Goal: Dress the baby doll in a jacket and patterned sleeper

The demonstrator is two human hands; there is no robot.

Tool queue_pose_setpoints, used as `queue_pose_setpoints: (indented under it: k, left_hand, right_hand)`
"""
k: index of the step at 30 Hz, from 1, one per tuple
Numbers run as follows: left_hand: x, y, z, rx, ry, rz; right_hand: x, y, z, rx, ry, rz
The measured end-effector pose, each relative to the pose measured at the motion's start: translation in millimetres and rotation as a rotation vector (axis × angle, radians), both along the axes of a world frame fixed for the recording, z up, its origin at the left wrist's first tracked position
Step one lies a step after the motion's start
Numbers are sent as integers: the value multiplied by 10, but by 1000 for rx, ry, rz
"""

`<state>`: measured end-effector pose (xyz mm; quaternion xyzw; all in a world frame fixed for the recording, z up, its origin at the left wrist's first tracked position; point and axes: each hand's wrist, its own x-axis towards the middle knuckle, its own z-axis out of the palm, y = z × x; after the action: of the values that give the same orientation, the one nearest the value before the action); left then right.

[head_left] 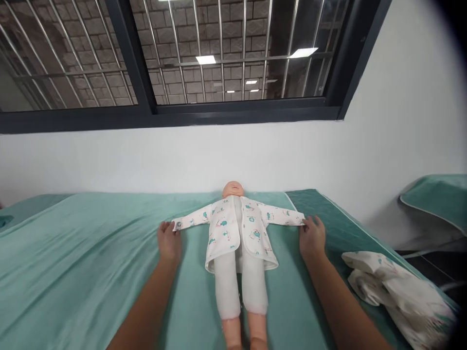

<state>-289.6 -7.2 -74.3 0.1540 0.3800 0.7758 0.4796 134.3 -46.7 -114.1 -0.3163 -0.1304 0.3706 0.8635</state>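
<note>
A baby doll (233, 188) lies on its back on a green sheet (91, 253), head toward the wall. It wears an open white printed jacket (222, 233) with both sleeves spread out sideways. My left hand (169, 240) pinches the end of the doll's left-side sleeve. My right hand (312, 236) pinches the end of the other sleeve. The doll's trunk and thighs are white cloth, the lower legs bare plastic.
A crumpled white printed garment (394, 291) lies on the sheet near the right edge. A white wall and a barred window (204, 58) stand behind. Another green-covered surface (438, 199) is at far right.
</note>
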Motion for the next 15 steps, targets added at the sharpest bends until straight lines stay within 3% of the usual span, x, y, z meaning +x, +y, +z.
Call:
queue_pose_setpoints:
  k: [3, 6, 9, 12, 15]
  left_hand:
    - [97, -202, -65, -29, 352, 127]
    - [177, -407, -112, -96, 860, 128]
    - [226, -657, -137, -119, 1088, 76]
    - [280, -972, -129, -142, 1184, -42]
    - [333, -1294, -111, -86, 1322, -173]
  right_hand:
    - [-214, -409, -35, -168, -213, -89]
    - [-452, -1021, -11, -336, -611, 20]
    - [-649, -1736, 23, -399, -886, 108]
    - [-813, -2433, -41, -474, -889, 150]
    - [-949, -2989, -254, -528, -634, 124]
